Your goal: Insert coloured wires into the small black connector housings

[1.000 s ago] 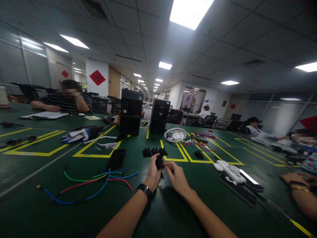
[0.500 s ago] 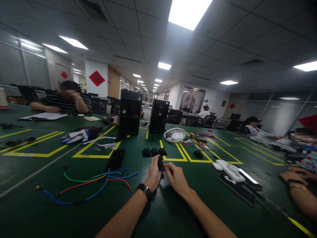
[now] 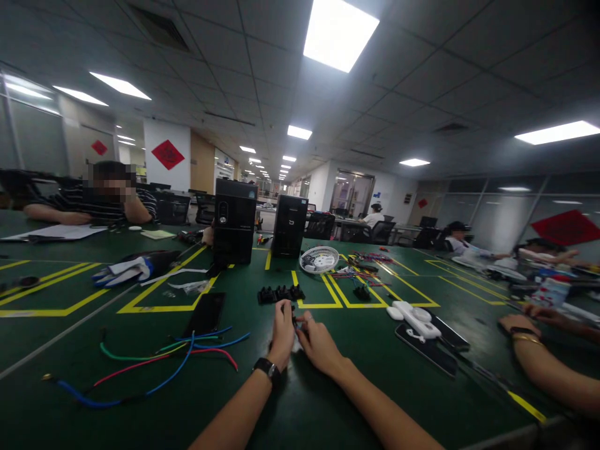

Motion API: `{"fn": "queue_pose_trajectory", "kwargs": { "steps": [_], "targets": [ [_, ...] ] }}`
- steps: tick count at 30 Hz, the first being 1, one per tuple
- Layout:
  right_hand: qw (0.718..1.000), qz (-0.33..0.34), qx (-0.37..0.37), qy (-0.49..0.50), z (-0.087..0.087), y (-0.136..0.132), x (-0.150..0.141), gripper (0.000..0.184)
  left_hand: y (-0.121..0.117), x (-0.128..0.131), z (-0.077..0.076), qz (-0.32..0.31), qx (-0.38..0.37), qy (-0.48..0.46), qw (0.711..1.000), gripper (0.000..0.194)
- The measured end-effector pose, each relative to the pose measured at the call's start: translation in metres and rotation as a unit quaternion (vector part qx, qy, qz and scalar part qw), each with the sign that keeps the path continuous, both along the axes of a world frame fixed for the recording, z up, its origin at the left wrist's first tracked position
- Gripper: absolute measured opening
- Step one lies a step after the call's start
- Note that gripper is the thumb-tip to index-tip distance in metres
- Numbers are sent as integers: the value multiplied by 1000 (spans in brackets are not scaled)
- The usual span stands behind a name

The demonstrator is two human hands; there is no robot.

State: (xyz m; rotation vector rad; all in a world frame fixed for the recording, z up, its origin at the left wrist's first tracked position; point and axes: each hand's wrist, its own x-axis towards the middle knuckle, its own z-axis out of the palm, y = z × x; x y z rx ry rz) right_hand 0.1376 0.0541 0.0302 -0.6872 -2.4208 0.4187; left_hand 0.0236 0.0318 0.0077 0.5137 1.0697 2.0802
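Note:
My left hand (image 3: pixel 282 331), with a black watch on its wrist, is closed around a small black part (image 3: pixel 294 317) that its fingers largely cover. Against the same part, from the right, press the pinched fingertips of my right hand (image 3: pixel 317 342); whether they hold anything tiny is hidden. Just beyond my hands lies a row of black block-shaped parts (image 3: pixel 281 294) on the green table (image 3: pixel 356 412). Another black part (image 3: pixel 361 292) of similar look sits further right. Left of my hands are blue, red and green cables (image 3: pixel 173 378) and a dark phone (image 3: pixel 206 314).
Two black computer cases (image 3: pixel 234 222) stand at the back, beside a white round basket (image 3: pixel 319 260) and loose wires (image 3: pixel 370 265). Phones and a white device (image 3: pixel 415 317) lie to the right, near another person's forearm (image 3: pixel 546 362). Work gloves (image 3: pixel 135 269) are at left.
The view has turned slightly right, so things appear shifted left. My left hand has rolled over the black part, which shows less now. A person's hands at right have moved.

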Motion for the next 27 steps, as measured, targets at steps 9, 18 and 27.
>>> {"fn": "queue_pose_trajectory", "kwargs": {
  "steps": [9,18,27],
  "targets": [
    [995,-6,41,-96,14,-16,20,12,5,-16,8,31,-16,-40,999,27],
    [994,-87,52,27,79,2,-28,19,-7,23,2,-186,-10,-101,977,30],
    [996,81,-8,-21,46,4,-28,52,0,-6,2,-168,-12,-134,977,33]
  ]
}}
